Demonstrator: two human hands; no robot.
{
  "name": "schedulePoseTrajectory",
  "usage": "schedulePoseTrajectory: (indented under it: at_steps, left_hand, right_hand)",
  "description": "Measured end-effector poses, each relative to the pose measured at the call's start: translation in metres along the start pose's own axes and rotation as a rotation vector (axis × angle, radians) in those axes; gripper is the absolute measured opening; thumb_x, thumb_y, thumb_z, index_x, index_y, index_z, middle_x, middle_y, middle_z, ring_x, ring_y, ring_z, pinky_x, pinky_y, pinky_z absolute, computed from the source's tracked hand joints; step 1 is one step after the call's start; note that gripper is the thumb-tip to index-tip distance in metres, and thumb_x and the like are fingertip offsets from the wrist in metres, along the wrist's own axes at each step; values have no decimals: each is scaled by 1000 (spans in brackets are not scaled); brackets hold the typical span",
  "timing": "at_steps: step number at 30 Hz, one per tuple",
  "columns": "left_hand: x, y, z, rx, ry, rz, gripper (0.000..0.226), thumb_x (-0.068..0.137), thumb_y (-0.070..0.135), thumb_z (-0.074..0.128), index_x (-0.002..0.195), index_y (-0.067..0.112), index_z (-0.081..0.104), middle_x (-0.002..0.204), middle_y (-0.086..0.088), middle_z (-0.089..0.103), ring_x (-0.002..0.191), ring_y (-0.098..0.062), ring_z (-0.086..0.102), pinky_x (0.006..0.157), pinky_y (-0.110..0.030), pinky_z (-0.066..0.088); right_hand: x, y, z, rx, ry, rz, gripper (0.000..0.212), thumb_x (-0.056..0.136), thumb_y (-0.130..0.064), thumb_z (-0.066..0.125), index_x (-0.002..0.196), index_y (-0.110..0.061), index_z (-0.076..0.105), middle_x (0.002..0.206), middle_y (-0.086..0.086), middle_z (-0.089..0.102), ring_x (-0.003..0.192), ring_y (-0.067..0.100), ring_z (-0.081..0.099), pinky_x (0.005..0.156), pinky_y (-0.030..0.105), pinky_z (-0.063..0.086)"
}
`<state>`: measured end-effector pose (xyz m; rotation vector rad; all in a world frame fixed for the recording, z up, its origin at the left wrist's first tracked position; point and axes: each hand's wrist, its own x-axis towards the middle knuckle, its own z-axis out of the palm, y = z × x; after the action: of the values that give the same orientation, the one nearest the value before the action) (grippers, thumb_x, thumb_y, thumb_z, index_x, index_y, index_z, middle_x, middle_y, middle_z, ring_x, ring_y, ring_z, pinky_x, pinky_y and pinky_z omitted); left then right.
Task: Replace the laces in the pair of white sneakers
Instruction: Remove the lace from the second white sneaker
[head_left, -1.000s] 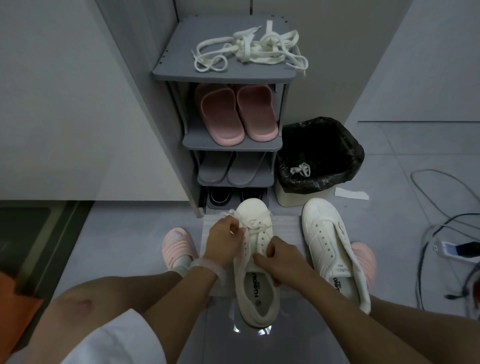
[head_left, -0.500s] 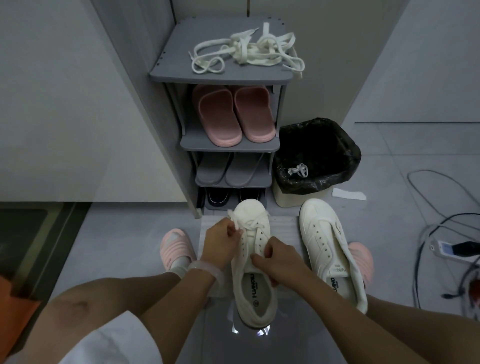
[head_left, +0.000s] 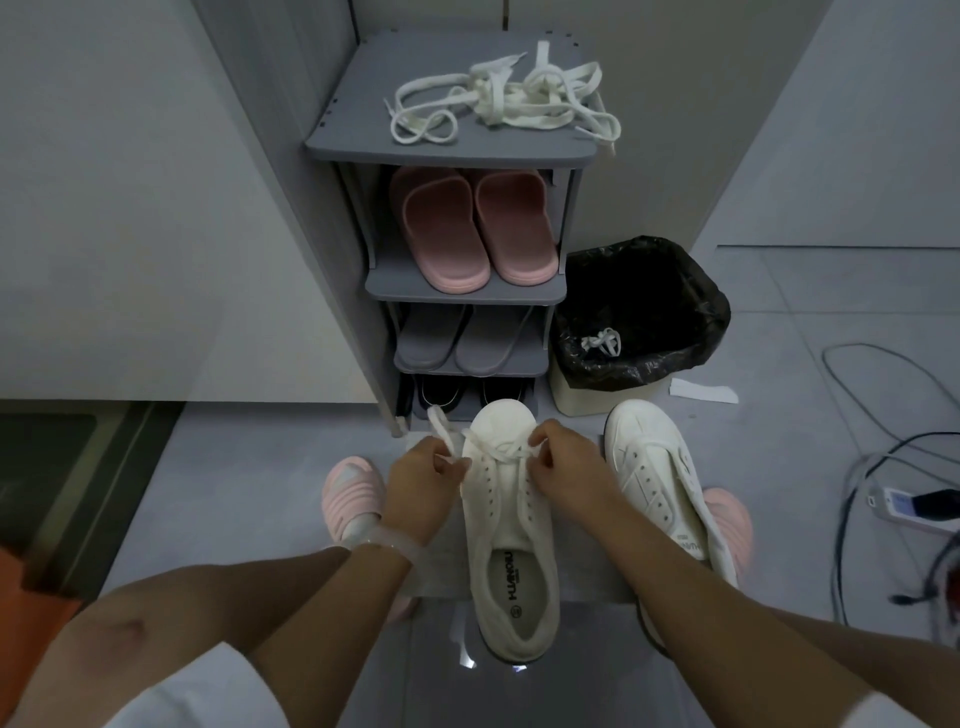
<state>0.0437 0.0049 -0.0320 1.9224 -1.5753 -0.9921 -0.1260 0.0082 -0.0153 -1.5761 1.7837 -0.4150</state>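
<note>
floor (head_left: 218, 467): 2 sneakers (head_left: 511, 540) (head_left: 660, 483), bin (head_left: 634, 332), cables (head_left: 883, 452); rack (head_left: 447, 150) top: loose laces (head_left: 498, 104); shelves below: pink slippers (head_left: 467, 228), grey slippers (head_left: 467, 338)

Two white sneakers (head_left: 511, 525) (head_left: 662, 478), two pink slippers (head_left: 444, 228) (head_left: 517, 223), two grey slippers (head_left: 428, 338) (head_left: 493, 340), one bin (head_left: 639, 317).
</note>
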Motion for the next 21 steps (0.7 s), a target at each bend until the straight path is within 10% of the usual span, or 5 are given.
schedulePoseTrajectory:
  at_steps: [8, 16, 21]
  left_hand:
    - [-27, 15, 15, 220, -81, 222, 24, 93, 35, 45, 102, 13, 41, 85, 0, 53, 73, -16, 49, 61, -21, 32]
    - [-36, 11, 17, 487, -263, 331, 48, 92, 44, 42, 137, 26, 41, 122, -7, 43, 105, -23, 51, 84, -29, 45]
    - [-35, 12, 17, 526, -299, 335, 48, 92, 43, 40, 137, 26, 39, 119, -7, 46, 105, -24, 50, 82, -31, 45]
  right_hand:
    - [7, -23, 9, -648, -53, -181, 26, 89, -2, 45, 115, -4, 47, 117, 14, 52, 105, 28, 55, 72, 33, 43]
    - [15, -18, -3, -432, -40, -93, 17, 83, -19, 55, 92, -5, 52, 95, 13, 59, 86, 28, 59, 65, 30, 38]
    - [18, -21, -8, -801, -56, -328, 25, 86, -15, 49, 109, -5, 49, 109, 13, 57, 95, 29, 58, 66, 31, 36]
